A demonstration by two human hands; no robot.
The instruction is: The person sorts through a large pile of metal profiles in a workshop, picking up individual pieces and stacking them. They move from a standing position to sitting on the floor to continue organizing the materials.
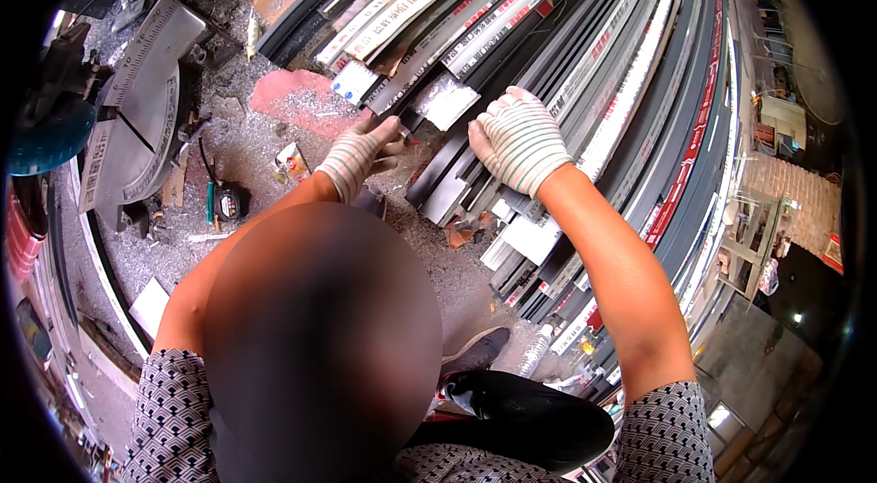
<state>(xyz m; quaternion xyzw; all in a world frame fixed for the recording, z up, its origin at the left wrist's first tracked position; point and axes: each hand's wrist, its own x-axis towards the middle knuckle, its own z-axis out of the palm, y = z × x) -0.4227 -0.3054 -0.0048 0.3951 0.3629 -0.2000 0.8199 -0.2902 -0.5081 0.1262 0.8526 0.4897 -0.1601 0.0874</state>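
My left hand (358, 159), in a white knitted glove with thin stripes, has bent fingers at the near end of a dark metal profile (416, 102) in the stack. Its fingertips are partly hidden, and the grip looks closed on that end. A short white-silver piece (445, 103) lies just beyond it. To the right, my right hand (521, 145), gloved alike, is curled closed over the dark profiles (457, 174). What its fingers hold, if anything, is hidden beneath the hand.
Long white, grey and dark profiles (630, 108) fan away to the far right. On the left stands a saw base with a graduated scale (137, 117). Nearby lie a tape measure (230, 201), a pink sheet (301, 104) and metal chips. A plastic bottle (536, 350) lies near my shoe (480, 348).
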